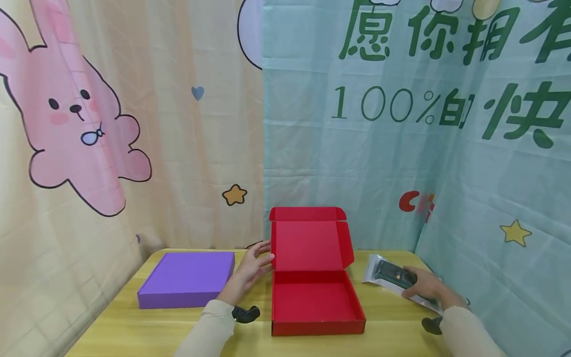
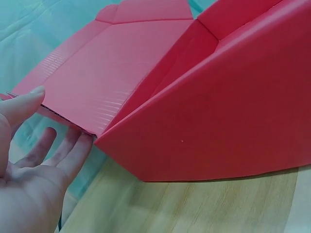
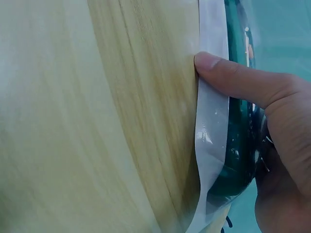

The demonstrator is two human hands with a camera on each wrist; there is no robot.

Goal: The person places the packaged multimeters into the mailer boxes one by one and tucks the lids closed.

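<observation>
An open red cardboard box (image 1: pixel 317 301) stands on the table, its lid (image 1: pixel 308 245) raised at the back with side flaps. At the lid's left edge, my left hand (image 1: pixel 253 267) holds on; in the left wrist view the thumb (image 2: pixel 26 104) lies at the lid's edge and the other fingers (image 2: pixel 75 150) are behind it. My right hand (image 1: pixel 430 287) grips a sealed packet (image 1: pixel 392 275) with a white backing, clear film and a dark green item inside. In the right wrist view its thumb (image 3: pixel 228 73) presses across the packet's white edge (image 3: pixel 211 121).
A closed purple box (image 1: pixel 187 280) lies on the left of the yellowish wood-grain table (image 1: pixel 156 332). Printed curtains (image 1: pixel 339 163) hang behind the table and along both sides.
</observation>
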